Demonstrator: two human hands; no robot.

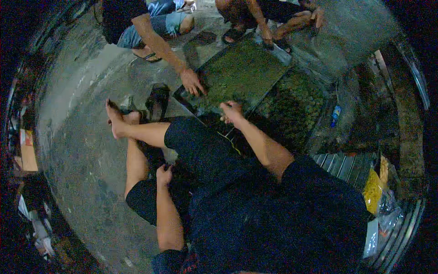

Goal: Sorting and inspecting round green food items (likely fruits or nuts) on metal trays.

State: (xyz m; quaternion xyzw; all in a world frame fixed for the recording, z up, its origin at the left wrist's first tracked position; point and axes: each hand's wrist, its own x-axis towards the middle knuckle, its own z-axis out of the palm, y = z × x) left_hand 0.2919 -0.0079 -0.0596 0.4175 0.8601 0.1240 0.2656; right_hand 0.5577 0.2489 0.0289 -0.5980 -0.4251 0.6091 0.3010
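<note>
My right hand (232,112) is over the near corner of a flat, dark-framed panel (246,72) with a greenish, grainy surface; its fingers are curled, and whether they hold something small cannot be told. My left hand (165,174) rests by my knees, fingers curled, with its contents hidden. Another person's hand (192,82) reaches over the left edge of the panel, close to my right hand but apart from it. At the panel's far corner a second person's hand (267,34) is beside a pale, flat object (281,54). A dark patch of greenish loose material (294,99) lies right of the panel.
Concrete floor (85,137) spreads to the left, with a dark sandal (158,99) near my feet. A small blue bottle (335,115) lies at the right. Behind my right side, plastic bags (373,191) with yellow contents lie by metal slats (338,166). Several people sit or squat opposite.
</note>
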